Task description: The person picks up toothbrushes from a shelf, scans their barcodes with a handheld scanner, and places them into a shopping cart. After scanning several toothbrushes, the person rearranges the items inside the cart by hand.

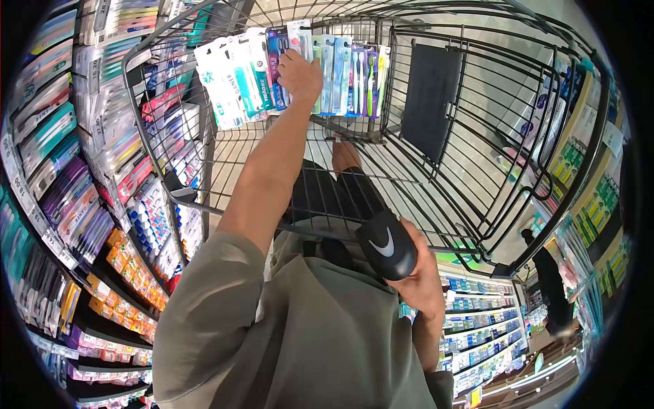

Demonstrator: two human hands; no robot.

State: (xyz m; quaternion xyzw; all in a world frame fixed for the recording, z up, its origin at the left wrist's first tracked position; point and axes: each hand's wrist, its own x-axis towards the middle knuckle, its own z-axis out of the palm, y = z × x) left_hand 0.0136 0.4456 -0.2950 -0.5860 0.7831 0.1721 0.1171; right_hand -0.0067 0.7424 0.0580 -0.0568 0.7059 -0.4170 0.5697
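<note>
Inside the shopping cart (174,88), a row of packaged toothbrushes (334,75) stands upright, in white, teal, blue and purple packs. My left hand (300,76) reaches among them with its fingers curled. Just behind those fingers, a white toothbrush pack (300,33) stands a little higher than its neighbours; the exact grip is partly hidden. Lower down, my right hand (421,276) has its fingers wrapped round the side of a rounded black thing with a white swoosh (386,244). That thing appears to join the black clothing on my leg.
Shelves of packaged toothbrushes (71,204) run close along the left side. A black panel (429,102) hangs in the cart's wire frame. More stocked shelves (484,334) show at lower right, with green and yellow packs (586,218) on the right.
</note>
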